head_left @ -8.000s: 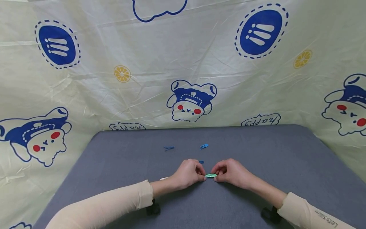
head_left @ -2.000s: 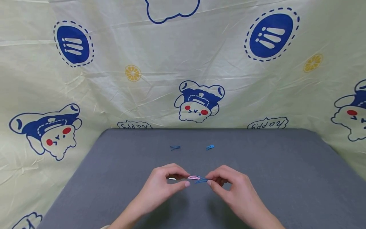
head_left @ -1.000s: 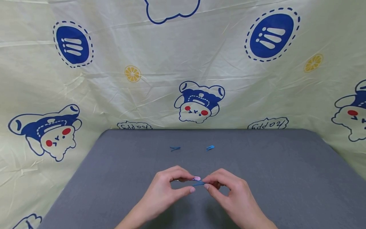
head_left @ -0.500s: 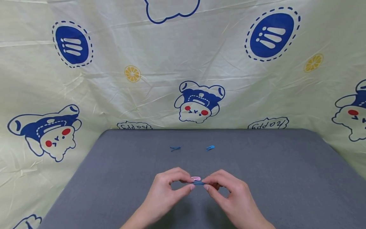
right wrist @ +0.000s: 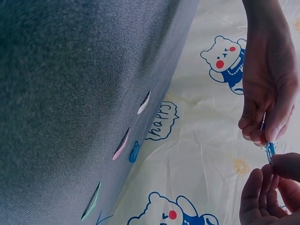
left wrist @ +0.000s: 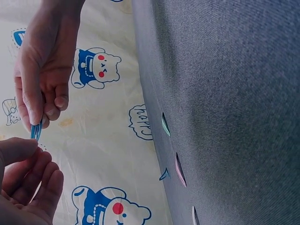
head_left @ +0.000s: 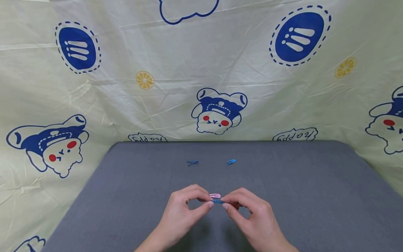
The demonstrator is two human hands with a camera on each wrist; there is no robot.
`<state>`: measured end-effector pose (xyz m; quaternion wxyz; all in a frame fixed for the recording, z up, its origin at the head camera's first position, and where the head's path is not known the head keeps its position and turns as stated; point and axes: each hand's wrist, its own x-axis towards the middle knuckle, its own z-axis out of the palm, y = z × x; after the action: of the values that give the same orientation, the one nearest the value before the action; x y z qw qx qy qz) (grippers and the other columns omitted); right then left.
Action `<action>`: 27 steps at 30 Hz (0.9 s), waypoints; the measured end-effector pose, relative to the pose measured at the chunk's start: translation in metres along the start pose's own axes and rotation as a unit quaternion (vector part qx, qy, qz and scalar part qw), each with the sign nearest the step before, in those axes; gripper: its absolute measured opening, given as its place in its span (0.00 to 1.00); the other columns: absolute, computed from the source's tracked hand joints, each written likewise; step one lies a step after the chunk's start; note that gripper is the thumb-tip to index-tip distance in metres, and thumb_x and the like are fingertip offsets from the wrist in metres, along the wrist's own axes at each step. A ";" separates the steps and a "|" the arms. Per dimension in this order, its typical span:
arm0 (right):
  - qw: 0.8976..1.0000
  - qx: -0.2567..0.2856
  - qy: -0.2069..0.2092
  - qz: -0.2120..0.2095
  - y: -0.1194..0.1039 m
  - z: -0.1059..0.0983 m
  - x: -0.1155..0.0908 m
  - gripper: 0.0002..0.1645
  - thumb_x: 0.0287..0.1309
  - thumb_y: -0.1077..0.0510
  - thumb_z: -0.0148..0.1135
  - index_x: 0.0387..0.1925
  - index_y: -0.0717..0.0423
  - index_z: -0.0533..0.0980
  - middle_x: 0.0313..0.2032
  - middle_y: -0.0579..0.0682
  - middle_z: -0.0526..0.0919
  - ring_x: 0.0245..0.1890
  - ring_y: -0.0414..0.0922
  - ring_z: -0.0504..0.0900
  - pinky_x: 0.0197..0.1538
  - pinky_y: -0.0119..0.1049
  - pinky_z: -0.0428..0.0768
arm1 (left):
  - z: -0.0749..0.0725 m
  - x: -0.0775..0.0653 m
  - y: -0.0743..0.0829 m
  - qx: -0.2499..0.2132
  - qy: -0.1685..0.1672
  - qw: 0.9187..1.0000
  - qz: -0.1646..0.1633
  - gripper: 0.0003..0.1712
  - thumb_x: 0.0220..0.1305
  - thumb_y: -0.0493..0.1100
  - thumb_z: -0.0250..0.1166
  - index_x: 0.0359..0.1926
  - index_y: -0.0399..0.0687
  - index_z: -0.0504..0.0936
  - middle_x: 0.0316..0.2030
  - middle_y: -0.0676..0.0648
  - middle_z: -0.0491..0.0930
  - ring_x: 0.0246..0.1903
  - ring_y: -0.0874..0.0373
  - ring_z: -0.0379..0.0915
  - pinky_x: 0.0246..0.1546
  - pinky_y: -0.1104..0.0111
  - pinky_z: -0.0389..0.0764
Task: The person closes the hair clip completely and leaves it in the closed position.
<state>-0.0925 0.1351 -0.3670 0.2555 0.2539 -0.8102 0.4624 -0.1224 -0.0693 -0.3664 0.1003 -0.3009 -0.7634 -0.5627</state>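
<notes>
My left hand [head_left: 182, 213] and right hand [head_left: 253, 215] meet above the front middle of the table. Each pinches one end of a blue snap hair clip [head_left: 217, 201] between thumb and fingers. Its two arms lie flat together; in the right wrist view the blue clip [right wrist: 270, 151] stretches from fingertip to fingertip. Just beyond it a pink hair clip [head_left: 215, 195] lies on the table. A green hair clip [left wrist: 165, 124] and a white hair clip [left wrist: 195, 215] also rest there, hidden behind my hands in the head view.
Toward the back of the grey table [head_left: 141, 185] lie a dark blue hair clip [head_left: 192, 163], its arms spread, and a brighter blue hair clip [head_left: 231, 162]. A printed curtain [head_left: 176, 105] hangs behind the table's far edge.
Earlier both hands held the green clip on the table. Later the right hand held the blue clip with its arms spread; the left fingers have since pinched its other end, and the arms have come together.
</notes>
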 end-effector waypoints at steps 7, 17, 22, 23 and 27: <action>1.000 0.009 0.009 -0.005 0.006 0.002 0.000 0.21 0.50 0.72 0.71 0.39 0.44 0.82 0.35 0.39 0.81 0.30 0.35 0.78 0.34 0.25 0.76 | 0.001 -0.002 0.000 0.011 0.013 0.999 0.034 0.07 0.60 0.37 0.71 0.33 0.56 0.86 0.35 0.60 0.82 0.37 0.63 0.79 0.40 0.65 0.80; 0.993 0.099 0.011 0.063 0.008 0.006 -0.003 0.13 0.57 0.69 0.67 0.39 0.49 0.83 0.35 0.46 0.82 0.33 0.41 0.80 0.37 0.31 0.80 | 0.002 -0.002 -0.001 0.007 0.035 0.996 0.086 0.07 0.59 0.34 0.71 0.34 0.53 0.87 0.34 0.55 0.84 0.37 0.62 0.79 0.39 0.66 0.80; 0.987 0.145 0.006 0.070 0.007 0.007 -0.003 0.12 0.59 0.69 0.65 0.39 0.50 0.82 0.36 0.47 0.82 0.34 0.44 0.80 0.38 0.32 0.81 | 0.001 -0.002 -0.002 0.007 0.033 0.995 0.095 0.06 0.59 0.35 0.71 0.35 0.53 0.86 0.35 0.56 0.83 0.38 0.62 0.79 0.40 0.67 0.80; 0.986 0.148 0.003 0.070 0.007 0.006 -0.003 0.12 0.59 0.69 0.65 0.39 0.50 0.82 0.36 0.47 0.82 0.34 0.44 0.80 0.38 0.33 0.81 | 0.000 -0.001 -0.002 0.008 0.031 0.995 0.095 0.06 0.60 0.36 0.71 0.35 0.53 0.86 0.35 0.56 0.83 0.38 0.62 0.79 0.40 0.67 0.80; 0.985 0.165 -0.013 0.049 0.009 0.005 -0.002 0.13 0.59 0.73 0.63 0.40 0.54 0.81 0.37 0.50 0.82 0.35 0.44 0.80 0.39 0.32 0.80 | -0.001 -0.001 -0.002 0.010 0.019 0.995 0.097 0.04 0.61 0.37 0.70 0.35 0.51 0.86 0.35 0.56 0.83 0.38 0.62 0.79 0.41 0.67 0.79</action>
<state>-0.0974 0.1352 -0.3763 0.1766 0.2588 -0.7375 0.5983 -0.1226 -0.0710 -0.3678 0.1723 -0.3619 -0.7341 -0.5482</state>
